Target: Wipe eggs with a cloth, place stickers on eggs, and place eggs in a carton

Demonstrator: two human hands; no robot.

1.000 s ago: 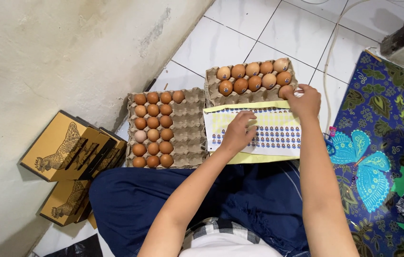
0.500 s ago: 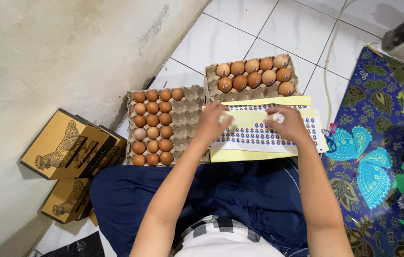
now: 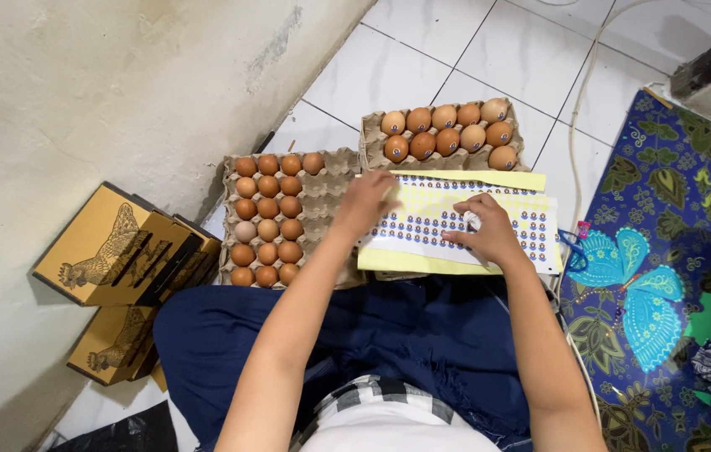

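Yellow backing paper framed a sticker sheet (image 3: 456, 226) laid flat across the person's lap and over the near edges of 2 egg trays, within reach of both hands. The left hand (image 3: 365, 203) rested on the sheet's left end, fingers curled loosely and empty, apparently pinning the paper so it would not slide. The right hand (image 3: 482, 232) pressed down near the sheet's middle, fingertips pinched narrow around a small white scrap, possibly a sticker being peeled; what it was could not be confirmed. The left egg tray (image 3: 276, 219) held brown eggs in its left columns, with its right cups bare. The far egg tray (image 3: 447, 138) carried 2 rows of brown eggs just beyond the sheet. Both trays sat on the white tiled floor (image 3: 489, 50). Tan cartons (image 3: 112, 251) printed with a hen stood stacked against the wall. A patterned mat (image 3: 665, 251) lay to the right.
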